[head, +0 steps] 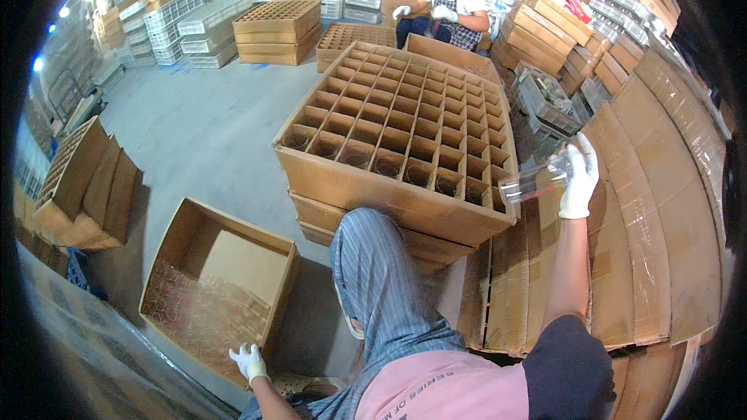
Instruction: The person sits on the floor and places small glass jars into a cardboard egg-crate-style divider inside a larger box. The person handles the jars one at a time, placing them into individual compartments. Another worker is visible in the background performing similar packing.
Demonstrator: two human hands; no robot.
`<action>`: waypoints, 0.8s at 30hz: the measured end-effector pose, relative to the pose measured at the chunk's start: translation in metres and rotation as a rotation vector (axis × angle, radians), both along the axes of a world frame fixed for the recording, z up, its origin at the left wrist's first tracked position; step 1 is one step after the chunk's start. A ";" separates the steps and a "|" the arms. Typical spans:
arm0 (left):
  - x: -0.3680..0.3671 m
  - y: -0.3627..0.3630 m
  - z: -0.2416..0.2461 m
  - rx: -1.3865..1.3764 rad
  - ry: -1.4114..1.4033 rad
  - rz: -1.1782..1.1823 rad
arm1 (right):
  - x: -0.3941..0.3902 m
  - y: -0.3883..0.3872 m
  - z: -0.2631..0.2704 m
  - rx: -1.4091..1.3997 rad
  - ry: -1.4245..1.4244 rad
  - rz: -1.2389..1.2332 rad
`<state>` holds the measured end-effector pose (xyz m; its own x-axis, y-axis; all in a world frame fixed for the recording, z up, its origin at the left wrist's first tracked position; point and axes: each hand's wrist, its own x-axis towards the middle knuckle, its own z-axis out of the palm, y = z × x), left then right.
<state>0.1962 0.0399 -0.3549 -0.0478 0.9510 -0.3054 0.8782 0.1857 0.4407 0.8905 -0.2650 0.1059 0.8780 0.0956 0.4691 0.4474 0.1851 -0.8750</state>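
Observation:
Gloved in white, my right hand point(578, 178) grips a clear drinking glass point(528, 186) with red marks on it. The glass lies sideways in the air by the near right corner of a partitioned cardboard box point(373, 178). Glasses point(417, 175) stand in several cells of that box's nearest row. To the lower left, my left hand point(251, 361), also gloved, has its fingers apart at the near edge of an open cardboard box point(236, 221). Clear glasses point(204, 309) with reddish marks fill the near part of this box; some are blurred.
Another person point(446, 11) in white gloves sits beyond the partitioned box. Flattened cardboard point(630, 216) lies at right. Partitioned cartons point(277, 32) stand at the back, and more cartons point(87, 186) at left. Plastic crates point(210, 23) are stacked along the far side. My knee point(367, 245) touches the box stack.

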 end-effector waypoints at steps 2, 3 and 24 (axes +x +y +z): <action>0.029 -0.019 0.029 -0.069 -0.009 0.100 | -0.003 -0.017 -0.007 -0.224 -0.210 -0.074; 0.019 -0.017 0.023 -0.064 -0.045 0.078 | -0.003 -0.014 -0.016 -0.312 -0.294 -0.081; 0.200 -0.102 0.379 0.097 -1.427 -0.547 | -0.318 0.213 -0.061 0.180 -0.226 1.759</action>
<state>0.3959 -0.0619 0.0242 0.5741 0.7725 0.2714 -0.3265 -0.0880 0.9411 0.5726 -0.0519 0.0453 -0.2688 0.6980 0.6638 -0.2667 0.6083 -0.7476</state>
